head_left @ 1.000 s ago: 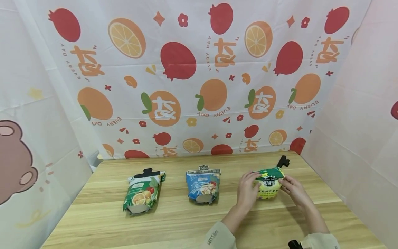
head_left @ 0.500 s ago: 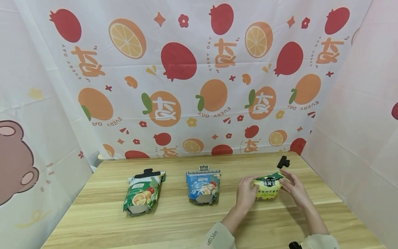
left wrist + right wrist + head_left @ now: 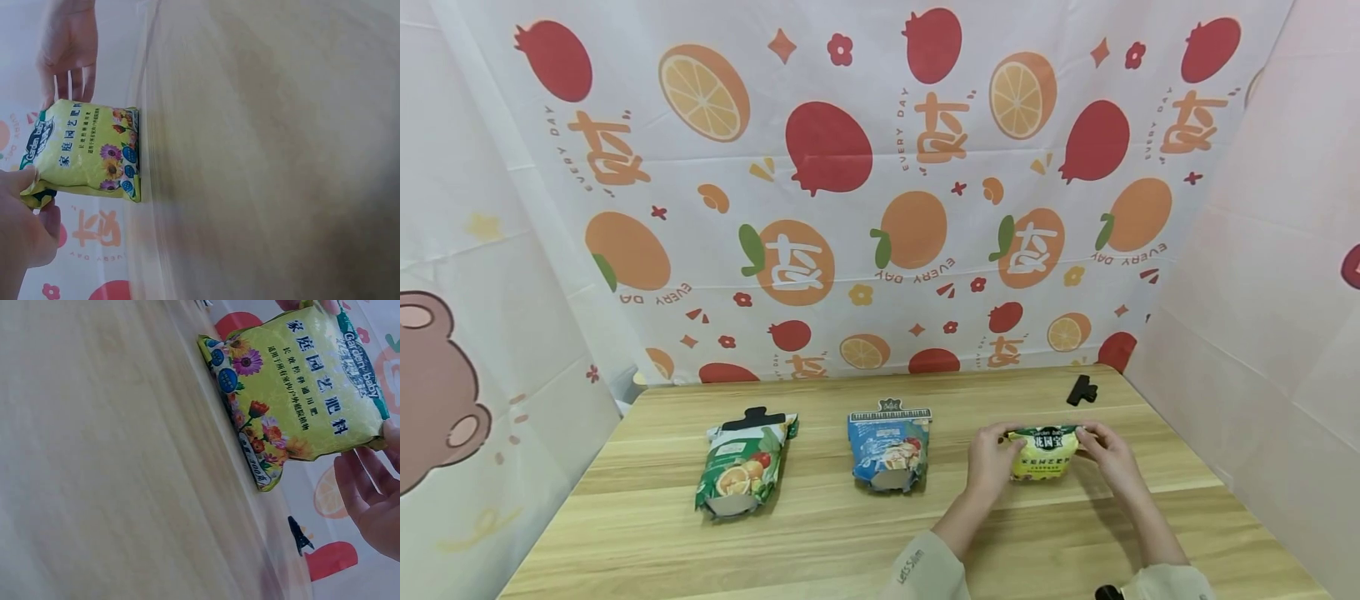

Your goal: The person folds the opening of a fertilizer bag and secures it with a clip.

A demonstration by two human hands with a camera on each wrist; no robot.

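Note:
A small yellow and green fertilizer bag (image 3: 1043, 454) stands upright on the table at the right, its printed front toward me. At its top left corner my left hand (image 3: 990, 458) pinches the folded edge between thumb and fingers. The opposite top corner is pinched by my right hand (image 3: 1114, 460). In the left wrist view the bag's (image 3: 87, 147) bottom edge is at the tabletop. The right wrist view shows flowers printed along the lower part of the bag (image 3: 300, 387). A loose black bag clip (image 3: 1082, 391) lies behind the right hand.
A blue food-print bag (image 3: 891, 454) with a piano-key clip (image 3: 891, 413) lies mid-table. Farther left is a green and white bag (image 3: 741, 471) under a black clip (image 3: 758, 417). A fruit-print curtain (image 3: 865, 325) hangs at the table's back edge.
The bag's green top has folded down and back, so less of it shows above the label. Both hands have shifted slightly with its top corners. The other bags and the loose clip stay put.

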